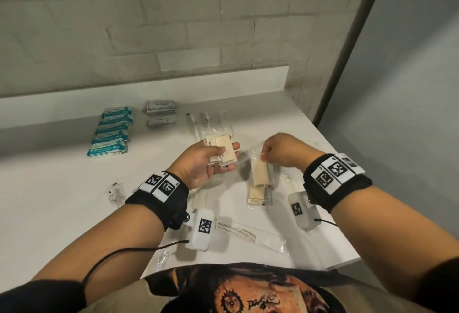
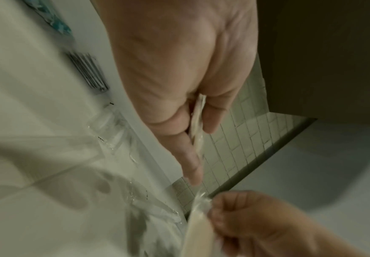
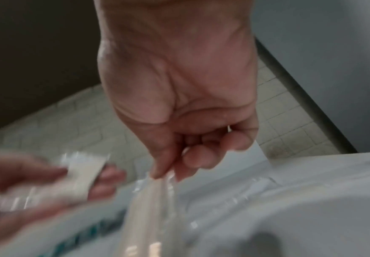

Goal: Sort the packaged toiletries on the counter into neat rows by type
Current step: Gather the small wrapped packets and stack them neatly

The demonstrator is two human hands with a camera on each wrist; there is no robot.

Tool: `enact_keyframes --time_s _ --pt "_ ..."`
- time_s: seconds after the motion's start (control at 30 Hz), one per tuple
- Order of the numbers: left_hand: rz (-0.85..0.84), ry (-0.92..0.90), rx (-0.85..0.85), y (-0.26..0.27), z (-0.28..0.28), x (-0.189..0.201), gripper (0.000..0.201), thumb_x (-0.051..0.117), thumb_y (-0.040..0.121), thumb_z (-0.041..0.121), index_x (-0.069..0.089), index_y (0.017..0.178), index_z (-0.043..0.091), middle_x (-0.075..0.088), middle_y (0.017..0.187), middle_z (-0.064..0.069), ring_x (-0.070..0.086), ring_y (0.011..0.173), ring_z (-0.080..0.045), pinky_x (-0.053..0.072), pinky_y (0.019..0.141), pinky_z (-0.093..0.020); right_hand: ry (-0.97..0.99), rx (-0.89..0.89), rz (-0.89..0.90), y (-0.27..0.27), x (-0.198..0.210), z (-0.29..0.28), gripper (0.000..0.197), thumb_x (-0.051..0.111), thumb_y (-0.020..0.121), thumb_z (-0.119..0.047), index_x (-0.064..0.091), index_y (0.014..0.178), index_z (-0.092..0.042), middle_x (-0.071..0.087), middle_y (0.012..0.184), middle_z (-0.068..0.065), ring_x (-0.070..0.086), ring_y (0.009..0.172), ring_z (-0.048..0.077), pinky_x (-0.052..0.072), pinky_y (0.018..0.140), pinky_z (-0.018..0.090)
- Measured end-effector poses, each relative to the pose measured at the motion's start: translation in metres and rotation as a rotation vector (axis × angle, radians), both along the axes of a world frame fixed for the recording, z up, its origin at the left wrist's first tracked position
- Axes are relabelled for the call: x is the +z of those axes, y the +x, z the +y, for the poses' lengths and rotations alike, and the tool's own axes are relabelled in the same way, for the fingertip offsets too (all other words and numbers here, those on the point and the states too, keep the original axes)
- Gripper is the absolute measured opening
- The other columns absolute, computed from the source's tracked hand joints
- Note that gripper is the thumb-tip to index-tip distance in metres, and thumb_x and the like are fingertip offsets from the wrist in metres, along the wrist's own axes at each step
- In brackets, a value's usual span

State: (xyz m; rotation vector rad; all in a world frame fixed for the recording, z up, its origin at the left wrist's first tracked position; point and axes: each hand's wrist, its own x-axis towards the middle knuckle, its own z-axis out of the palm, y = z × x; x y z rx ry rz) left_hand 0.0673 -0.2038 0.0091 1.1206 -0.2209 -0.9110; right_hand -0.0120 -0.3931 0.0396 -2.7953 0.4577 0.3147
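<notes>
My left hand point(image 1: 218, 157) holds a small stack of beige packets in clear wrap point(image 1: 224, 150) above the middle of the white counter point(image 1: 62, 201), thumb on top and fingers beneath. The same stack shows edge-on between thumb and fingers point(image 2: 198, 125). My right hand point(image 1: 267, 155) pinches the top edge of another clear-wrapped beige packet point(image 1: 259, 172), which hangs down from the fingertips point(image 3: 164, 175). Below it, more beige packets point(image 1: 259, 194) lie on the counter.
At the back left lies a row of teal-and-white packs point(image 1: 111, 131). Beside them sit grey sachets point(image 1: 160, 111) and clear-wrapped toothbrushes point(image 1: 208, 121). A wrapped comb point(image 1: 248, 234) lies near the front edge, a small clear sachet point(image 1: 115, 192) at left. The counter ends at right point(image 1: 347, 238).
</notes>
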Motion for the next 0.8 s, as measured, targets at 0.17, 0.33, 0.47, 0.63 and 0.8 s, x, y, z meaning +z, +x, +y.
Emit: enact_keyframes --time_s 0.17,0.33,0.47,0.63,0.8 --pt "-0.055 0.066 0.047 -0.004 -0.004 -0.003 0.037 0.053 0.094 0.002 0.048 0.13 0.0 0.07 0.11 -0.017 0.069 0.098 -0.031 0.061 0.073 -0.035 -0.072 0.029 0.112 -0.005 -0.028 -0.001 0.025 0.053 0.091 -0.025 0.072 0.101 -0.014 0.069 0.106 0.004 0.06 0.091 0.018 0.05 0.084 0.029" --pt "-0.062 0.075 0.096 -0.001 -0.008 0.005 0.036 0.057 0.092 0.003 0.05 0.127 -0.002 0.07 0.103 -0.016 0.069 0.094 -0.032 0.06 0.075 -0.036 0.325 -0.159 -0.244 -0.001 0.002 -0.009 0.021 0.054 0.094 -0.032 0.069 0.099 -0.017 0.068 0.091 -0.001 0.062 0.079 0.017 0.05 0.07 0.029" --pt "-0.1 0.084 0.062 -0.005 -0.009 0.005 0.035 0.057 0.093 0.005 0.053 0.127 0.001 0.07 0.1 -0.012 0.068 0.091 -0.029 0.061 0.069 -0.031 0.706 -0.149 -0.352 -0.003 0.014 0.011 0.015 0.068 0.087 -0.03 0.066 0.098 -0.02 0.066 0.077 -0.001 0.057 0.059 0.012 0.044 0.059 0.021" --pt "-0.075 0.033 -0.137 -0.01 -0.01 0.016 0.048 0.05 0.091 0.04 0.058 0.125 0.008 0.067 0.112 -0.016 0.067 0.101 -0.03 0.06 0.07 -0.029 0.921 -0.005 -0.396 -0.002 0.012 0.013 0.018 0.062 0.087 0.004 0.059 0.086 -0.013 0.058 0.067 0.004 0.053 0.049 0.005 0.041 0.051 0.016" --pt "-0.037 0.035 -0.165 -0.008 -0.006 0.019 0.012 0.054 0.092 0.013 0.064 0.098 0.009 0.068 0.092 -0.01 0.068 0.087 -0.023 0.057 0.061 -0.024 0.944 0.075 -0.44 -0.004 0.014 0.006 0.03 0.053 0.088 0.012 0.063 0.086 -0.015 0.056 0.071 0.005 0.056 0.059 0.011 0.04 0.062 0.026"
